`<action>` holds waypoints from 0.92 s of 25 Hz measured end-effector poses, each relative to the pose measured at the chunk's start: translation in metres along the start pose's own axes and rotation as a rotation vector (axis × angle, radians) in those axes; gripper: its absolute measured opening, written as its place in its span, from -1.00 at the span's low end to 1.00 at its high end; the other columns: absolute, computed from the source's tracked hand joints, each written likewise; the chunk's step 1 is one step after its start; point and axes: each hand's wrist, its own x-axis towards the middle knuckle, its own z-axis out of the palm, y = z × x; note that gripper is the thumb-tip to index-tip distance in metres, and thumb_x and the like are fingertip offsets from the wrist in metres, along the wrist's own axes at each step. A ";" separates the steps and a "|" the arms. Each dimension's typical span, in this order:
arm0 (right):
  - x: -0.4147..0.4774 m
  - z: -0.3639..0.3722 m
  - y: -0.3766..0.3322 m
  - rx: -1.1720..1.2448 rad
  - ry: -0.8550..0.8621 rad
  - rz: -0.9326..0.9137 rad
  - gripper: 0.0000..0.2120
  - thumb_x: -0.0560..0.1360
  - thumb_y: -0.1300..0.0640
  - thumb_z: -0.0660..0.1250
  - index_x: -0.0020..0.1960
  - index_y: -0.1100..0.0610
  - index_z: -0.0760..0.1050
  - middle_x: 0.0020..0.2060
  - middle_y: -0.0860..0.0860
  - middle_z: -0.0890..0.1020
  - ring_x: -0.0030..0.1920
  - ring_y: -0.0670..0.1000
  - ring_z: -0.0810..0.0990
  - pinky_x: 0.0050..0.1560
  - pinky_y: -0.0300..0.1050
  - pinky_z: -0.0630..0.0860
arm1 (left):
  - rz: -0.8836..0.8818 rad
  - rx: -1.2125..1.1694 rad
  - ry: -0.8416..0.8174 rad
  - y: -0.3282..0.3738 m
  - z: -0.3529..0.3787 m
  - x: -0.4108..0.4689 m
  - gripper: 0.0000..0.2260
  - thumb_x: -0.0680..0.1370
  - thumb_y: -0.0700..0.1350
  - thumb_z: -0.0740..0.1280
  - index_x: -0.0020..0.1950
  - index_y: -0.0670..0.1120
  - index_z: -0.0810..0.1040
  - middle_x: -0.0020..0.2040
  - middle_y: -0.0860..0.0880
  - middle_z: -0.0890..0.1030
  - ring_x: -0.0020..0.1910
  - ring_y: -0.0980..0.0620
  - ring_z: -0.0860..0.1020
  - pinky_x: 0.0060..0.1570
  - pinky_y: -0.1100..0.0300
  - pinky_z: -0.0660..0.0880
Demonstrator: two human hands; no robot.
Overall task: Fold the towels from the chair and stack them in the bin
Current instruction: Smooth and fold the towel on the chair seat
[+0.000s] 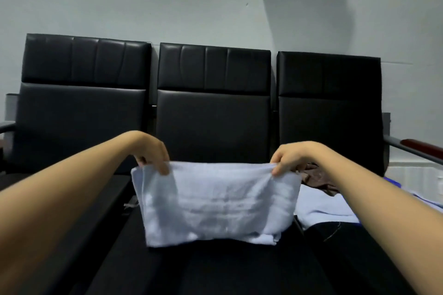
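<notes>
A pale blue towel (215,203), folded into a wide rectangle, lies on the seat of the middle black chair (213,117). My left hand (153,153) pinches its far left corner. My right hand (290,159) pinches its far right corner. Both hands lift the far edge a little off the seat, while the near edge rests on the cushion. More towels sit on the right-hand seat: a brown one (314,178) and a pale blue-white one (321,208). No bin is in view.
Three joined black chairs stand against a grey wall. A metal armrest with a reddish pad (417,147) sticks out at the right; another armrest (7,126) is at the far left. A blue-edged object (393,181) shows behind my right forearm.
</notes>
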 end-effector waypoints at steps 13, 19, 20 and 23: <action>0.070 -0.054 -0.026 0.697 0.966 0.020 -0.78 0.50 0.32 0.22 0.02 0.22 0.63 -0.15 0.14 0.63 -0.08 0.16 0.62 -0.13 -0.08 0.51 | -0.083 -0.649 0.995 0.026 -0.069 0.037 -0.78 0.51 -0.23 0.27 0.09 -0.15 0.64 0.00 -0.20 0.64 -0.01 -0.19 0.60 -0.06 0.07 0.52; 0.012 -0.081 -0.030 0.395 1.225 -0.100 -0.83 0.56 0.20 0.18 0.01 0.16 0.55 -0.07 0.13 0.60 -0.03 0.17 0.54 -0.13 -0.10 0.39 | 0.069 -0.201 1.280 0.034 -0.096 -0.027 -0.79 0.56 -0.14 0.26 0.10 -0.03 0.64 0.04 -0.14 0.64 0.14 -0.19 0.50 0.11 0.08 0.32; 0.005 -0.076 -0.026 0.319 1.182 -0.096 -0.86 0.56 0.17 0.20 0.00 0.15 0.53 -0.11 0.10 0.57 -0.07 0.13 0.52 -0.14 -0.09 0.39 | 0.130 -0.172 1.179 0.027 -0.090 -0.033 -0.84 0.55 -0.15 0.29 0.03 -0.06 0.65 -0.04 -0.12 0.64 0.07 -0.14 0.53 0.02 0.11 0.34; -0.013 -0.052 -0.006 0.071 0.842 -0.158 -0.93 0.49 0.16 0.35 -0.08 0.16 0.55 -0.21 0.06 0.55 -0.15 0.03 0.51 -0.18 -0.15 0.36 | 0.270 -0.096 0.695 0.005 -0.059 -0.044 -0.95 0.48 -0.21 0.39 -0.17 -0.09 0.61 -0.25 -0.04 0.55 -0.17 0.05 0.49 -0.23 0.22 0.36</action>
